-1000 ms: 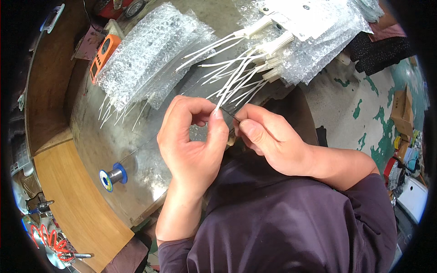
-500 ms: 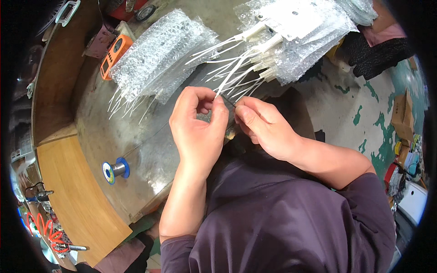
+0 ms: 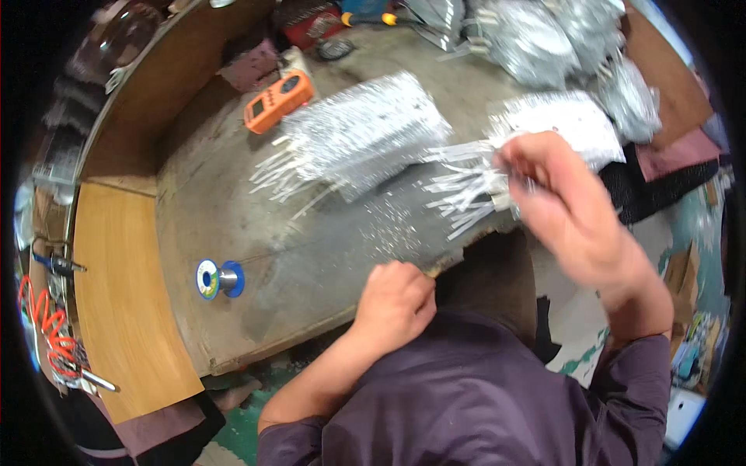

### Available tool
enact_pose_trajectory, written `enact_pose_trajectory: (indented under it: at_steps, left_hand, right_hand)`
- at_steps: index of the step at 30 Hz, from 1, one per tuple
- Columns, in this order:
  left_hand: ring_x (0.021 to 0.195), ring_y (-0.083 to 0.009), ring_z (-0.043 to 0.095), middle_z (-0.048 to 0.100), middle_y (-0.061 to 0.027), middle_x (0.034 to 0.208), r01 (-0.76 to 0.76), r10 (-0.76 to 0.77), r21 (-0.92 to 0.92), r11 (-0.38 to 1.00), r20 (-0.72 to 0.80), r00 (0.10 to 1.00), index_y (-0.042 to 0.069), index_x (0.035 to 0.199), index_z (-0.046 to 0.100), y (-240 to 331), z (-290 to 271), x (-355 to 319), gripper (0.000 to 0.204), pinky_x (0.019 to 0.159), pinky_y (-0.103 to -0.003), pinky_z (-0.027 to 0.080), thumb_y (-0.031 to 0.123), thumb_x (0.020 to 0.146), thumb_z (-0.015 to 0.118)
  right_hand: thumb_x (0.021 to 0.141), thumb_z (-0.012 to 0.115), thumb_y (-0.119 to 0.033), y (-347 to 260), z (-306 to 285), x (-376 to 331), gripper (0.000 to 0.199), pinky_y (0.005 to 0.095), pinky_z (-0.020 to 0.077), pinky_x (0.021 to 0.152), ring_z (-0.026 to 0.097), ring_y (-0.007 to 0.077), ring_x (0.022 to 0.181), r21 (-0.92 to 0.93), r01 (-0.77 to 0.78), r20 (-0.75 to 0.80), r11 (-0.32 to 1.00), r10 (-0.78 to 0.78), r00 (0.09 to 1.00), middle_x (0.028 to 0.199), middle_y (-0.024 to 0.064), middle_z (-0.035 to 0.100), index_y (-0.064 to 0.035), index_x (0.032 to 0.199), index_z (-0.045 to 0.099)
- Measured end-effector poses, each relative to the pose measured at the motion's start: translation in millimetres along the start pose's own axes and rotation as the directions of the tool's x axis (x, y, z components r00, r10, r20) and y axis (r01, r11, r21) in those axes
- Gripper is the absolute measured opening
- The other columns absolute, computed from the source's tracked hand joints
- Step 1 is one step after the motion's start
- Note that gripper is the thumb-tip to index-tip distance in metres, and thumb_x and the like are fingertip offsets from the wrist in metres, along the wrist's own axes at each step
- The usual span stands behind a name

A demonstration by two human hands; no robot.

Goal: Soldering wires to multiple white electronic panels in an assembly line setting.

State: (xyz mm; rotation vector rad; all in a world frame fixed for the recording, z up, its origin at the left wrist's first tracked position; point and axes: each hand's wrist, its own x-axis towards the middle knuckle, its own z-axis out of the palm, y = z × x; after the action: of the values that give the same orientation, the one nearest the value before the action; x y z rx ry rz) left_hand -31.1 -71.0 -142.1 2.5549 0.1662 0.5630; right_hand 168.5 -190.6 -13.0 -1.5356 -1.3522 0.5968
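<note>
Worktop [image 3: 311,272] spans the head view's middle, its near edge passing by the left hand [image 3: 395,307], whose grip folds inward, palm hidden; closure and contents I cannot tell. Right hand [image 3: 571,206], blurred, overlaps the white wires [image 3: 458,186] on the right; whether its grip has closed on anything, I cannot tell. Bare surface stretches between the blue-flanged spool [image 3: 231,279] and the bubble-wrapped bundle [image 3: 365,128].

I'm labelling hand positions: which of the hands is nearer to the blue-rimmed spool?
Left. The left hand is by the near edge of the table, right of the blue-rimmed spool; the right hand is farther right, by the white wires.
</note>
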Motion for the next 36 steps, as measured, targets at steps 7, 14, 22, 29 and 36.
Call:
enact_pose_trajectory:
  at_steps: [7,14,22,29,36]
  left_hand:
    - [0.077,-0.0207,0.05,0.051,-0.0032,0.083,-0.186,0.178,0.052,0.981,0.119,0.977,0.012,0.087,0.06,-8,2,-9,0.018,0.067,-0.034,0.04,0.015,0.07,0.064]
    - [0.079,-0.0166,0.049,0.051,-0.0003,0.087,-0.267,0.259,0.137,0.954,0.075,0.963,0.015,0.089,0.061,-17,7,-9,0.016,0.067,-0.029,0.037,0.019,0.074,0.056]
    - [0.079,-0.014,0.044,0.044,0.0001,0.082,-0.279,0.277,0.148,0.949,0.035,0.96,0.014,0.077,0.058,-24,12,-12,0.008,0.067,-0.027,0.033,0.02,0.074,0.054]
    - [0.075,-0.0135,0.045,0.044,0.0011,0.078,-0.275,0.273,0.214,0.937,0.04,0.961,0.015,0.074,0.056,-18,8,-13,0.005,0.065,-0.027,0.033,0.02,0.071,0.055]
    - [0.077,-0.0187,0.047,0.045,-0.0028,0.08,-0.236,0.225,0.101,0.966,0.11,0.968,0.014,0.075,0.054,-15,5,-7,0.009,0.068,-0.032,0.037,0.021,0.069,0.054]
  right_hand:
    - [0.094,0.05,-0.02,14,5,210,0.024,0.035,0.0417,0.085,0.055,0.0245,0.095,-0.602,0.087,0.204,0.794,0.048,0.978,0.101,0.0151,0.058,-0.0039,0.111,0.046]
    - [0.09,0.055,-0.02,82,89,370,0.031,0.0415,0.0446,0.083,0.058,0.0342,0.099,-0.784,0.153,0.293,0.601,0.141,0.946,0.107,0.0188,0.06,-0.0032,0.116,0.048]
    - [0.094,0.049,-0.031,65,20,344,0.031,0.0306,0.0454,0.068,0.056,0.0148,0.073,-0.629,0.184,0.277,0.756,-0.003,0.961,0.079,0.0074,0.061,-0.0029,0.096,0.062]
    - [0.093,0.05,-0.04,134,12,250,0.043,0.0333,0.046,0.072,0.056,0.0187,0.075,-0.153,-0.402,-0.118,0.903,0.387,0.914,0.083,0.0074,0.06,0.0012,0.098,0.06]
    - [0.097,0.043,-0.041,166,-42,300,0.04,0.0322,0.0495,0.066,0.061,0.0207,0.076,0.566,-0.258,0.121,0.783,0.231,0.965,0.089,0.0107,0.062,-0.0056,0.113,0.052]
